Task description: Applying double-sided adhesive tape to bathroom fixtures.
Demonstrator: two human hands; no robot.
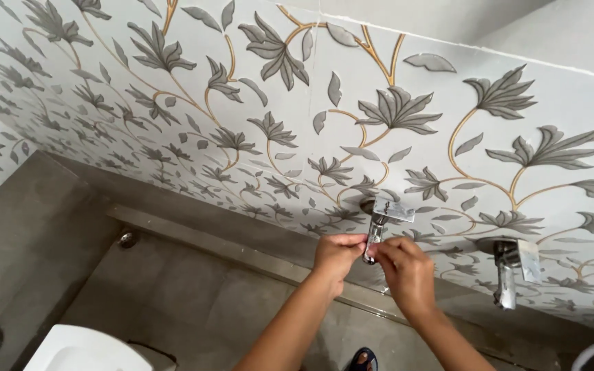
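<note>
Both hands meet at the spout end of a chrome tap (379,230) on the floral tiled wall (242,124): left hand (336,253) fingers pinch its tip, right hand (407,271) fingers close on it from the right. Two taps in all; the second tap (510,271) hangs untouched further right. Near left, a white toilet lid (84,350); far left, a floor drain (127,239).

- My left hand (337,253) and right hand (407,271) are bare, no rings or gloves I can see.
- Forearms bare, no sleeves showing.
- A dark sandal (361,359) is on my foot.
</note>
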